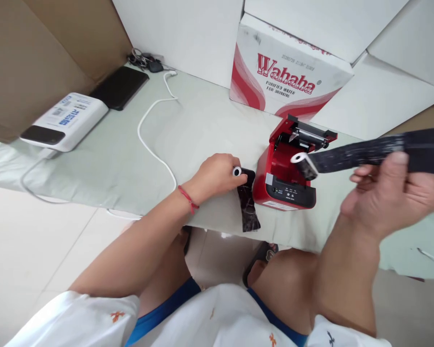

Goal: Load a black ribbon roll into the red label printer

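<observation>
A small red-and-black printer (285, 185) stands on the cloth-covered surface with its lid tipped up, its red bay showing. To its left, my left hand (220, 176) is closed around a small ribbon roll with a white core (237, 171); its black ribbon tail (250, 217) hangs toward the front edge. My right hand (390, 193), right of the printer, pinches a long black ribbon strip (350, 156). At that strip's left end, a second white-cored roll (304, 164) hangs over the printer's opening. The strip's right end runs out of view.
A Wahaha water carton (289, 72) stands behind the printer. At the left lie a white power bank (67, 123), a black phone (121, 86) and keys (146, 61). A white cable (148, 108) curves across the cloth (202, 115). White panels rise along the back.
</observation>
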`<state>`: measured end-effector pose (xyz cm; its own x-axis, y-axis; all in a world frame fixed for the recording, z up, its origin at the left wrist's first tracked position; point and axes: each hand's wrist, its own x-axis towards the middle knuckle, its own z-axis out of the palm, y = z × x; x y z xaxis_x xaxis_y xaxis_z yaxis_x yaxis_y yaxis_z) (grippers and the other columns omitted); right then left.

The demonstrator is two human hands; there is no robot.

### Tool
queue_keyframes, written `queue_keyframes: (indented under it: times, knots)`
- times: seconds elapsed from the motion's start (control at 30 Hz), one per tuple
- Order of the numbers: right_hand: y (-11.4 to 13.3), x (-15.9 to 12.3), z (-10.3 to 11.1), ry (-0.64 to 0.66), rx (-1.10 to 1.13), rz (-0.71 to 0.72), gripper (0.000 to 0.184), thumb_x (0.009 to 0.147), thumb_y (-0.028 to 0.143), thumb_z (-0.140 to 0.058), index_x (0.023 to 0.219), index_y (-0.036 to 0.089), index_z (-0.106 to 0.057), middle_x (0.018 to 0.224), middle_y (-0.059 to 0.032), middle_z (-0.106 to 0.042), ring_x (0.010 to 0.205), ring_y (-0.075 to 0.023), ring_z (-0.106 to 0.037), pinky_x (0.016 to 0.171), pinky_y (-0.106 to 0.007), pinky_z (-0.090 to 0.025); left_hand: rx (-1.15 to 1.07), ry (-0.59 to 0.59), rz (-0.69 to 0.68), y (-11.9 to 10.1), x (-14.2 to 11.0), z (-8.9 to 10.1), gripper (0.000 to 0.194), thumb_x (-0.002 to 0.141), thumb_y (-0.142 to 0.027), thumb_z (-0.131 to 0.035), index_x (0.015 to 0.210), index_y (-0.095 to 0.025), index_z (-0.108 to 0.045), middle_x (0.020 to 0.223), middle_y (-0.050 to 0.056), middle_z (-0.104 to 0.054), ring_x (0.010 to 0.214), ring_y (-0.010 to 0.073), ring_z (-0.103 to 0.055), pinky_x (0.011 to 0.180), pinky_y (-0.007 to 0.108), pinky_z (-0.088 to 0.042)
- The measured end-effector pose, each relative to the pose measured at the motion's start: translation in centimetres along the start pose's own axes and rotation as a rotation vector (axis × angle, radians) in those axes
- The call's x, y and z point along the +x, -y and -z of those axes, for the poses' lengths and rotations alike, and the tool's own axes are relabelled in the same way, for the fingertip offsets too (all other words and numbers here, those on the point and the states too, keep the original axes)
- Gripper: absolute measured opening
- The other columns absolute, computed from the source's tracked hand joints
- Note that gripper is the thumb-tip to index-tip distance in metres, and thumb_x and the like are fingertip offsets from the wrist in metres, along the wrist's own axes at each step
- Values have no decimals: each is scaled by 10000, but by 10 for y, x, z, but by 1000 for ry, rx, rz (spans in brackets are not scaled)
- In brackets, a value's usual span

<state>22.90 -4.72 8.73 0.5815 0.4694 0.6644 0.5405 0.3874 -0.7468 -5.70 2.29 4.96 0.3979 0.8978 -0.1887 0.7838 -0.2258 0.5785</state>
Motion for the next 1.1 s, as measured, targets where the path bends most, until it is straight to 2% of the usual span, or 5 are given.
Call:
queue_keyframes:
  times: [0.23, 0.5, 0.6, 0.8, 1.1]
  knots:
    - [-27, 6, 53, -145, -102, 146, 224, 1036, 283, -786, 813, 270, -799, 721, -11, -631, 568, -194, -648, 551, -409, -511, -588, -248, 8, 17, -7, 25, 271, 874, -391, -697, 691, -225, -586, 642, -43, -446, 662, 142, -387, 666, 337, -303]
    - [-13, -53, 117, 897, -225, 7, 270, 1001, 498, -877, 1142, 285, -964, 945, -59, -893, 553, -166, -689, 520, -318, -584, -1134, -173, -97, 15, -11, 21, 377, 770, -432, -903, 742, -215, -597, 719, -40, -460, 644, 100, -328, 608, 284, -258]
    - [-2, -53, 127, 953, -138, -26, 571, 1117, 732, -638, 1226, 269, -953, 1024, -112, -902, 517, -144, -579, 469, -329, -499, -1225, -99, -171, 9, -16, 21, 478, 775, -489, -994, 757, -213, -605, 727, -47, -468, 635, 92, -339, 600, 277, -272]
    - [28, -53, 91, 546, -44, 73, 265, 1097, 238, -752, 1243, 359, -936, 983, -38, -878, 742, -210, -697, 640, -383, -486, -1196, 199, -367, -9, -25, 6, 615, 772, -686, -1056, 889, -196, -705, 799, -15, -656, 733, 129, -568, 667, 278, -429]
    - [75, -35, 37, 1025, -354, 342, 369, 1099, 328, -801, 1467, 362, -805, 1281, -37, -884, 1077, -221, -772, 940, -415, -636, -1168, 373, -431, -30, -25, -27, 585, 802, -633, -1042, 908, -196, -667, 732, -76, -533, 670, 97, -447, 606, 272, -332]
